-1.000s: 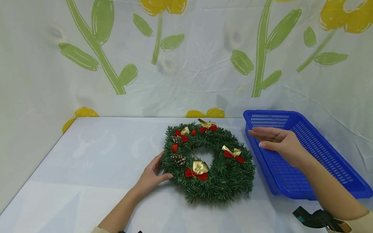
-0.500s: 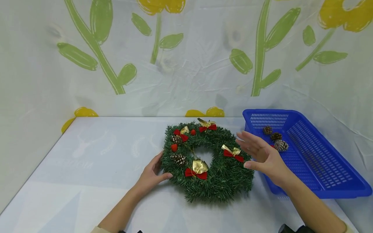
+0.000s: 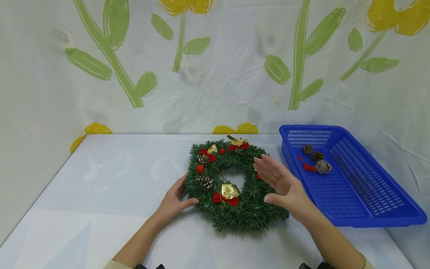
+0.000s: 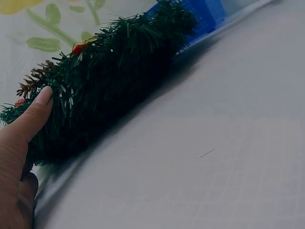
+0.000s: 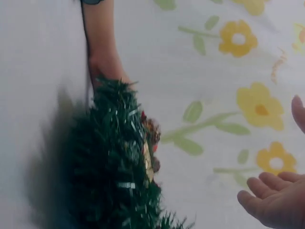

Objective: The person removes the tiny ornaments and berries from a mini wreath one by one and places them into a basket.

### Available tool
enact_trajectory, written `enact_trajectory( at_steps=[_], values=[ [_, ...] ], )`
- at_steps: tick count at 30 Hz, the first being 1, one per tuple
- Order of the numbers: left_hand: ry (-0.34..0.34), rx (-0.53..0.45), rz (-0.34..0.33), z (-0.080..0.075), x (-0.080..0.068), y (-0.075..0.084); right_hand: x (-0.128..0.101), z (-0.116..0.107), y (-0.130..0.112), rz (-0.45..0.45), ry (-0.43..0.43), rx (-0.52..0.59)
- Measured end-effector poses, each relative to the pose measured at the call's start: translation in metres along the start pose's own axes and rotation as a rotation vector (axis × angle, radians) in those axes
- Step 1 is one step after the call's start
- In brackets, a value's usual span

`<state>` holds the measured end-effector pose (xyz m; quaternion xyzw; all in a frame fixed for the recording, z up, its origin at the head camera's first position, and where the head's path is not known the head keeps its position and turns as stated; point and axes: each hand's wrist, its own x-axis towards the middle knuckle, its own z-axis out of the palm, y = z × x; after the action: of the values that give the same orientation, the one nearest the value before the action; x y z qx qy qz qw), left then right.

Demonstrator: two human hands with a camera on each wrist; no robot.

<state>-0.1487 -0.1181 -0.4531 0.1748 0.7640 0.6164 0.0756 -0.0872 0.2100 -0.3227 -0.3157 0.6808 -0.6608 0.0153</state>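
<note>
Wreath flat on table, hands at either flank

Left hand [image 3: 174, 203] rests on the wreath [image 3: 235, 186] at its 8 o'clock edge; left wrist view alone shows the thumb [image 4: 33, 117] pressed into the needles. Right hand [image 3: 280, 185] spread, hovering over 3 o'clock, holding nothing. Beyond, head view only: blue basket [image 3: 369, 209] with pine cones [image 3: 317, 160]

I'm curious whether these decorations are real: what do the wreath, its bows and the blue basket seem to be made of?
The wreath looks artificial: stiff, flat, uniform dark green needles with a slight sheen, probably plastic tinsel. Its bows seem to be red fabric ribbon with shiny gold foil-like loops. The blue basket looks like moulded plastic: one glossy colour, regular slotted walls.
</note>
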Motion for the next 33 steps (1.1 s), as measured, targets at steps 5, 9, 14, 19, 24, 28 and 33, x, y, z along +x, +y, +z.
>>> enact_trajectory(
  at_steps=[5,9,14,19,24,28,33],
  values=[
    [0.002,0.007,0.010,0.000,0.001,0.000,0.005,0.014,0.004,-0.015,0.012,-0.018],
    [0.002,0.007,0.009,0.000,0.001,0.001,0.010,0.025,0.009,-0.040,0.006,-0.053],
    [0.005,0.009,0.004,0.000,0.001,0.000,0.020,0.037,0.015,-0.039,-0.016,-0.055],
    [0.014,0.030,0.021,0.000,0.000,-0.002,0.027,0.052,0.022,-0.037,-0.037,-0.036],
    [0.013,0.027,0.028,0.001,0.000,-0.002,0.033,0.063,0.030,-0.025,-0.076,0.008],
    [0.015,0.028,0.036,0.001,0.000,-0.002,0.040,0.069,0.037,-0.022,-0.058,-0.003],
    [0.015,0.027,0.033,0.000,0.000,-0.001,0.048,0.074,0.048,-0.006,-0.016,-0.043]
  ],
)
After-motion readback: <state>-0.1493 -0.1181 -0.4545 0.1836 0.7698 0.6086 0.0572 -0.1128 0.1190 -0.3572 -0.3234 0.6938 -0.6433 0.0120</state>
